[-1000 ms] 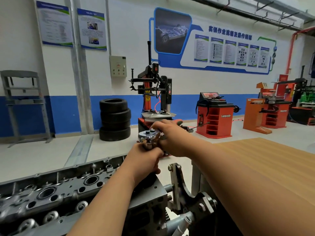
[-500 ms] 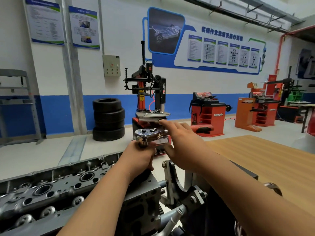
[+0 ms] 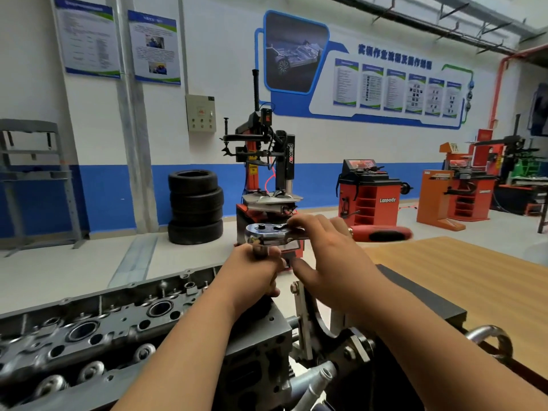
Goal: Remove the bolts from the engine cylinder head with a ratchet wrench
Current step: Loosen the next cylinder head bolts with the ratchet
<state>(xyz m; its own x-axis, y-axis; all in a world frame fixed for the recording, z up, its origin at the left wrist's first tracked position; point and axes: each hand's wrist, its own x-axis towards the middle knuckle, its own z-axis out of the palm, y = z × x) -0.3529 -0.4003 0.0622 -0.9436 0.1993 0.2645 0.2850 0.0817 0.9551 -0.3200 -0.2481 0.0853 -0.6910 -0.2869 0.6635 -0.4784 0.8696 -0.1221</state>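
The grey engine cylinder head lies across the lower left, its top full of bores and holes. At its right end the ratchet wrench stands on a socket, with the chrome head level and the red handle pointing right, blurred. My left hand grips the socket stem just under the ratchet head. My right hand lies over the wrench's neck, fingers fairly straight with the tips by the head and the thumb stretched out below. The bolt under the socket is hidden by my left hand.
A metal engine-stand bracket holds the head's right end. A wooden table sits to the right. Across the floor are stacked tyres, a tyre changer and red wheel balancers.
My right hand has gone from wrapping the wrench to lying on its neck with straight fingers. The red handle now shows out to the right. My left hand stays on the socket.
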